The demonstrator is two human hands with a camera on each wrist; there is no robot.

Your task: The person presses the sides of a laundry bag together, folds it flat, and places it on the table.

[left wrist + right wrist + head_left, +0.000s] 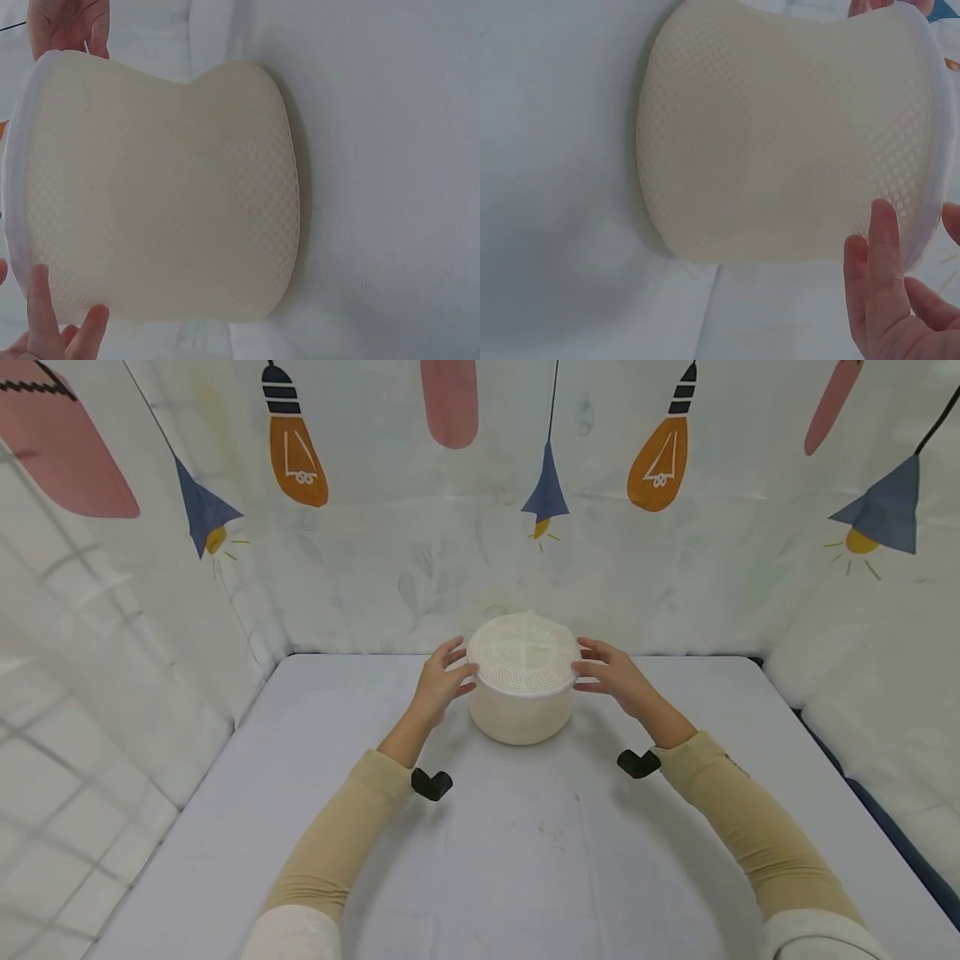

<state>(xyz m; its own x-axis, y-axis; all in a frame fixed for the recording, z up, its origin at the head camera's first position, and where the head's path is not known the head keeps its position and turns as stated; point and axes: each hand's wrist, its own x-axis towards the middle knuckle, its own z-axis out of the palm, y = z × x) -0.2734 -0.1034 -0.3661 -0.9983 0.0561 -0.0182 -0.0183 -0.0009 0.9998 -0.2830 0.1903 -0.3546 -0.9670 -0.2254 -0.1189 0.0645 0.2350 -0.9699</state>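
A cream mesh laundry bag [522, 714], shaped like a short drum with a white rim, stands between both hands near the far side of the table. Its round mesh top faces up in the head view, and in the wrist views the side wall looks slightly dented. On its left side, my left hand [441, 679] has spread fingers touching the wall close under the rim. Opposite it, my right hand [609, 672] touches the right side the same way, its fingers [885, 251] fairly straight against the mesh.
The bag stands on a table with a pale cloth [517, 860], marked by a few small specks. White curtain walls [360, 577] printed with lamps and bulbs rise behind and at both sides. A dark wrist mount [432, 785] sits below each hand.
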